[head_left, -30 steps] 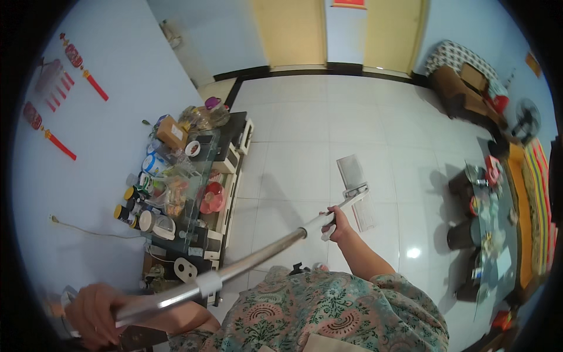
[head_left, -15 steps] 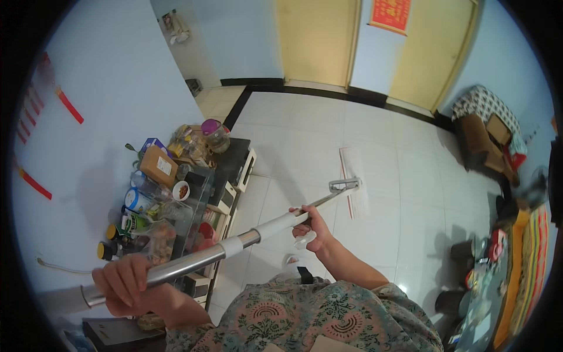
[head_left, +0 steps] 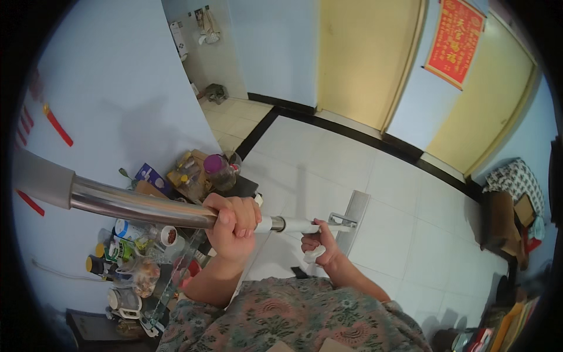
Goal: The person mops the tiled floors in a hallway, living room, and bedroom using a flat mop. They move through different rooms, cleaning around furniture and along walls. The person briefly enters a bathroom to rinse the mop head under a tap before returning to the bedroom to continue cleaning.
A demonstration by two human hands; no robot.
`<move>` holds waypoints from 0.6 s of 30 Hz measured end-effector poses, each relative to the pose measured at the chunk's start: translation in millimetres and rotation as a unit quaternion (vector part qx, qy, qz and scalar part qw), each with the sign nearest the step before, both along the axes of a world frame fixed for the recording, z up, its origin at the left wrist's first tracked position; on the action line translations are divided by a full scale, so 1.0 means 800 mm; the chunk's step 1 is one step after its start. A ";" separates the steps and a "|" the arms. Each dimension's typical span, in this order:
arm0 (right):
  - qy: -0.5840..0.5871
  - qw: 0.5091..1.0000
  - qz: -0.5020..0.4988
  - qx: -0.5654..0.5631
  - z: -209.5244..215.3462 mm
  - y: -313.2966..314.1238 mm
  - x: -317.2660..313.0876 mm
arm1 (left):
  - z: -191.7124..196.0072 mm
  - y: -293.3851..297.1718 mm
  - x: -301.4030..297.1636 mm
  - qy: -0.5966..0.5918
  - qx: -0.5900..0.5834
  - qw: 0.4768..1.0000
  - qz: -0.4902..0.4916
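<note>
A flat mop with a long shiny metal handle (head_left: 135, 202) and white sleeves slants across from the upper left. My left hand (head_left: 231, 226) is wrapped round the handle at its middle. Farther down, my right hand (head_left: 321, 243) closes round the lower shaft. A small white thing (head_left: 314, 254), perhaps a crumpled tissue, shows at the right hand's fingers. The long, narrow mop head (head_left: 357, 211) lies on the tiled floor (head_left: 387, 234) beyond my right hand. Its near end is partly covered by the shaft and its joint.
Left of me, a glass-topped cabinet (head_left: 176, 276) carries a purple-lidded jar (head_left: 220, 173), a small bowl (head_left: 169, 236), bottles and bags. Two yellow doors (head_left: 366, 64) stand ahead. A brown chair (head_left: 498, 220) with a patterned cover is at the right wall.
My left hand has risen and moved right, and the handle's upper end has swung up. The mop head has turned on the floor. My view has shifted toward the left.
</note>
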State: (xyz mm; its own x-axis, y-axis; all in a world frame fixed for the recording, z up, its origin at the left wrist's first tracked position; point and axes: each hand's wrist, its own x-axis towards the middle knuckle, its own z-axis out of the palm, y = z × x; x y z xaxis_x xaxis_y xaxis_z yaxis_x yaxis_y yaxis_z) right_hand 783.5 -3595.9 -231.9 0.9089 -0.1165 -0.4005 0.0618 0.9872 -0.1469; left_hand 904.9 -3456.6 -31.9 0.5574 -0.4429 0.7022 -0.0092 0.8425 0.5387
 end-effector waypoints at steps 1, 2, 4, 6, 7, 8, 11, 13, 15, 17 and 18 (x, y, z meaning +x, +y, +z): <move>0.011 0.999 0.036 -0.001 0.011 -0.024 0.020 | 0.009 -0.032 0.011 -0.011 -0.001 0.999 0.045; 0.025 0.997 0.071 -0.014 0.036 -0.058 0.039 | 0.019 -0.058 0.025 -0.022 -0.011 0.998 0.064; 0.035 0.992 0.118 -0.039 0.046 -0.123 0.076 | 0.034 -0.101 0.057 -0.040 -0.029 0.994 0.102; 0.028 0.987 0.147 -0.050 0.015 -0.187 0.114 | 0.035 -0.133 0.093 -0.028 -0.036 0.988 0.146; 0.036 0.990 0.137 -0.008 0.016 -0.209 0.134 | 0.039 -0.142 0.113 -0.038 -0.040 0.985 0.165; 0.048 0.993 0.108 -0.001 0.011 -0.232 0.149 | 0.051 -0.149 0.124 -0.057 -0.052 0.981 0.179; 0.116 0.992 0.004 0.056 -0.046 -0.306 0.196 | 0.069 -0.177 0.171 -0.071 -0.068 0.975 0.200; 0.181 0.970 -0.088 0.137 -0.066 -0.349 0.234 | 0.055 -0.217 0.221 -0.071 -0.070 0.962 0.253; 0.252 0.953 -0.093 0.138 -0.057 -0.380 0.281 | 0.048 -0.250 0.274 -0.090 -0.046 0.960 0.262; 0.247 0.959 -0.082 0.117 -0.058 -0.425 0.328 | 0.037 -0.289 0.335 -0.096 -0.038 0.967 0.233; 0.247 0.960 -0.084 0.103 -0.055 -0.453 0.363 | 0.036 -0.309 0.365 -0.100 -0.033 0.970 0.220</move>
